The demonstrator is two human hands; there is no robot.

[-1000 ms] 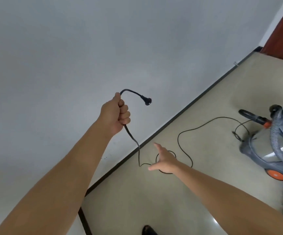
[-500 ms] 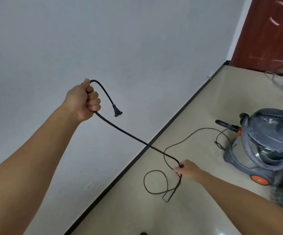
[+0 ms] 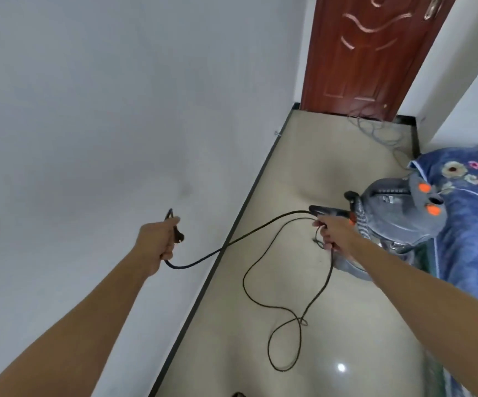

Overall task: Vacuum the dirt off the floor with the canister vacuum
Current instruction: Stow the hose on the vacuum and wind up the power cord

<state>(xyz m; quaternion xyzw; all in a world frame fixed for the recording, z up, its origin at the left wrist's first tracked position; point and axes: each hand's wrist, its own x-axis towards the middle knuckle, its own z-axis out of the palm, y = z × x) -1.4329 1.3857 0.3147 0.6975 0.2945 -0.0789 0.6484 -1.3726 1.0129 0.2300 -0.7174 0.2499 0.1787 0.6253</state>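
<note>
Left hand [image 3: 157, 242] clenches the power cord [image 3: 260, 229] near its plug [image 3: 179, 237]; right hand [image 3: 332, 232] grips it beside the canister vacuum [image 3: 398, 216], parked against the blue bedspread [image 3: 472, 224]. Slack loops across the floor [image 3: 318, 156] strip beside the black skirting [image 3: 256, 184].

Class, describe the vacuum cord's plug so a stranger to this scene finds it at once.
Start at the big white wall on the left; in front of it a left hand grips a black cord. The plug hangs just beside that fist: the cord's only thick, stubby end.
</note>
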